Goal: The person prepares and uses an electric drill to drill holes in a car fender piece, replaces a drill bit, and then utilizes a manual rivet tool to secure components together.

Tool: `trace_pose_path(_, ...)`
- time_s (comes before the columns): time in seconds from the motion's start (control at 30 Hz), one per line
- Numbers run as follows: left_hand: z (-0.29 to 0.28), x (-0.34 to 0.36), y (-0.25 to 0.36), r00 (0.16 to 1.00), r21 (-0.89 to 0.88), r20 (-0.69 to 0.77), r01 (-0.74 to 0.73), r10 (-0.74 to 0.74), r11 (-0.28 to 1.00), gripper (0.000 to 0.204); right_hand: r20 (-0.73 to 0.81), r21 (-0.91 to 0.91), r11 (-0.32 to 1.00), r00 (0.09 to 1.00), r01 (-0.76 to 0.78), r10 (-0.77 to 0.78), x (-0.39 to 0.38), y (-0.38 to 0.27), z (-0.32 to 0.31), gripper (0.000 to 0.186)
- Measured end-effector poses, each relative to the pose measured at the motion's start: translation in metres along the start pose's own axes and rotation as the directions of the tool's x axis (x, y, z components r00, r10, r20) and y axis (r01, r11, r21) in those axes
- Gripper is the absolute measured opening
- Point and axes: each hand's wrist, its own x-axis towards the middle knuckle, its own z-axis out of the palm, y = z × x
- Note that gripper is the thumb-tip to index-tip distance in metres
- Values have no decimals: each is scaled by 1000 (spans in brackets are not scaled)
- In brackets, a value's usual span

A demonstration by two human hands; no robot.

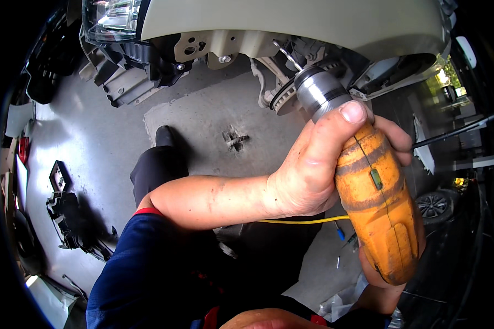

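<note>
A worn orange power drill (376, 181) slants up and to the left in front of me. My left hand (313, 159) is wrapped round its front end, just behind the metal chuck (321, 90), thumb on top and fingertips showing on the far right side. My right hand (370, 268) grips the drill from behind and below; the drill's body hides most of its fingers. A thin drill bit (287, 55) sticks out of the chuck. Its tip overlaps the lower edge of a beige car's body panel (291, 19); whether it touches, I cannot tell.
Below the panel are a perforated metal bracket (203, 46) and a brake disc (285, 98). A headlight (112, 19) sits at the upper left. Black car parts (74, 219) lie on the grey floor at left. A yellow cable (302, 220) runs behind the drill, near a dark car's wheel (433, 205).
</note>
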Motion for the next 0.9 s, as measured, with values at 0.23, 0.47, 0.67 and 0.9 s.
trace_pose_path(0.23, 1, 5, -9, 997, -57, 73, -10, 14, 998, 74, -41, 43, 999, 999, 28, -26, -1, -18, -3, 69)
trace_pose_path(0.47, -1, 6, -6, 997, 8, 69, -21, 20, 1000, 74, -13, 14, 999, 999, -43, 43, -1, -7, -5, 69)
trace_pose_path(0.67, -1, 7, -8, 996, -27, 84, -18, 21, 999, 74, -37, -132, 990, 998, 45, -50, 1, -5, -8, 68)
trace_pose_path(0.9, -7, 6, -7, 995, 2, 98, -36, 36, 999, 74, -48, -50, 998, 998, 45, -47, 4, -7, 1, 71)
